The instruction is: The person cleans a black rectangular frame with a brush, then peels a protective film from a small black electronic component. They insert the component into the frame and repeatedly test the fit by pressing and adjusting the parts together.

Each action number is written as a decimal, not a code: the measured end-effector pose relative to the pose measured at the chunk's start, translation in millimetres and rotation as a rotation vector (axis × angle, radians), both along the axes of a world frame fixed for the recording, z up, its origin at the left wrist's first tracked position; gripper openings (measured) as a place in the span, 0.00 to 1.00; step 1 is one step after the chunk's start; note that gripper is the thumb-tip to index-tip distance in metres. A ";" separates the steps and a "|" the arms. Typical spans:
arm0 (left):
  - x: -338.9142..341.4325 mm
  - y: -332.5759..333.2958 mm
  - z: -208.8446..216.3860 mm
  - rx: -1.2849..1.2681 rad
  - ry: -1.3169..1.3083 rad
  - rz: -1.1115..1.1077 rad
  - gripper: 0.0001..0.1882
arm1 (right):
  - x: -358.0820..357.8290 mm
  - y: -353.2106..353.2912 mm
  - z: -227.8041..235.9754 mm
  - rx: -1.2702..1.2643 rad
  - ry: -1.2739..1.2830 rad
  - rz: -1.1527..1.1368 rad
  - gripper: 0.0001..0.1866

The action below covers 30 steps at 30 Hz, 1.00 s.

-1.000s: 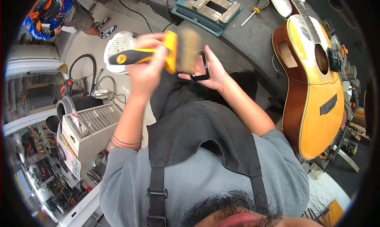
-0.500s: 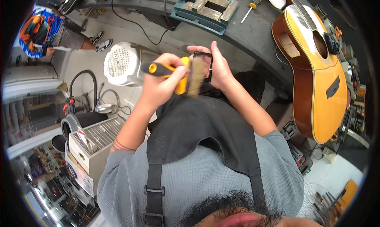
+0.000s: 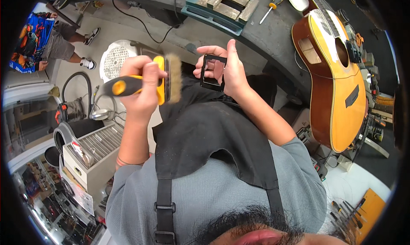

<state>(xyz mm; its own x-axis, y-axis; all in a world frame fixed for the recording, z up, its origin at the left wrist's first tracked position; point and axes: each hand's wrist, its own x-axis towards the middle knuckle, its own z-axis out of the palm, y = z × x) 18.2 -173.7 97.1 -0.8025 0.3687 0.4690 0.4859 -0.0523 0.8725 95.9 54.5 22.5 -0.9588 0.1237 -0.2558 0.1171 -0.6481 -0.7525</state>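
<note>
My left hand (image 3: pixel 143 85) is closed around the yellow and black handle of a wide brush. Pale, dense bristles run along the right side of the brush (image 3: pixel 174 78), slightly blurred. My right hand (image 3: pixel 235 72) holds a small black rectangular frame (image 3: pixel 211 86) against the palm, over my lap. Some of its fingers show through the clear or open middle of the frame, and the thumb points up beside its right edge. A gap separates the bristles from the frame.
Ahead, a dark workbench carries a green vise (image 3: pixel 213 20) and a screwdriver (image 3: pixel 272 8). An acoustic guitar (image 3: pixel 341 117) lies to the right. On the left are a white stool (image 3: pixel 117 59), a grated box (image 3: pixel 92 149), a hose and another person (image 3: pixel 57 46).
The brush in my left hand has moved left, away from the frame it was against. My right hand still holds the frame, now more fully visible. The other person has shifted position.
</note>
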 end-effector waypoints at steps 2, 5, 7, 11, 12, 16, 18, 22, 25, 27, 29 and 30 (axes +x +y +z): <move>-2.2 6.4 6.1 0.101 0.112 -0.124 0.09 | -6.1 -4.3 -5.4 -0.025 -0.051 0.006 0.49; 12.8 -1.8 4.8 -0.184 -0.217 -0.218 0.11 | -5.5 -1.0 -0.8 0.084 -0.016 0.054 0.47; -0.1 -11.4 -6.2 -0.468 -0.078 -0.144 0.13 | 2.3 13.3 9.5 0.155 -0.019 0.175 0.47; 16.8 -11.4 -59.7 -0.153 -0.085 0.192 0.12 | 57.7 17.4 44.5 0.275 0.116 0.441 0.46; 25.2 -5.4 -65.8 -0.086 -0.119 0.202 0.11 | 75.8 18.3 40.6 0.424 0.248 0.517 0.41; 9.0 5.9 -61.9 -0.123 0.263 0.132 0.18 | 125.6 23.0 62.0 1.002 0.261 0.699 0.30; -25.7 30.4 -30.1 0.161 0.419 0.134 0.20 | 144.9 36.6 50.2 1.018 0.124 0.664 0.31; -90.7 113.7 60.3 0.159 0.704 -0.081 0.21 | 195.3 54.1 15.8 0.876 -0.170 0.523 0.35; -133.4 179.9 97.3 -0.256 0.879 -0.248 0.14 | 239.2 53.0 -7.7 0.780 -0.359 0.420 0.38; -172.5 230.0 80.8 -0.490 1.050 -0.229 0.17 | 254.9 38.1 1.9 0.661 -0.365 0.289 0.40; -218.2 256.6 55.8 -0.673 1.167 -0.232 0.22 | 264.3 30.9 1.1 0.551 -0.312 0.197 0.43; -236.8 271.8 44.5 -0.760 1.208 -0.222 0.19 | 264.3 28.6 4.4 0.543 -0.297 0.186 0.42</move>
<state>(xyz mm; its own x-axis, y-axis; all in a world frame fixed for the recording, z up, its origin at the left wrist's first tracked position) -218.6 98.1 141.6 0.0414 0.8950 0.4442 0.9764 0.0580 -0.2081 360.2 83.1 26.9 -0.8748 0.1485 -0.4612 0.4444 -0.1333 -0.8859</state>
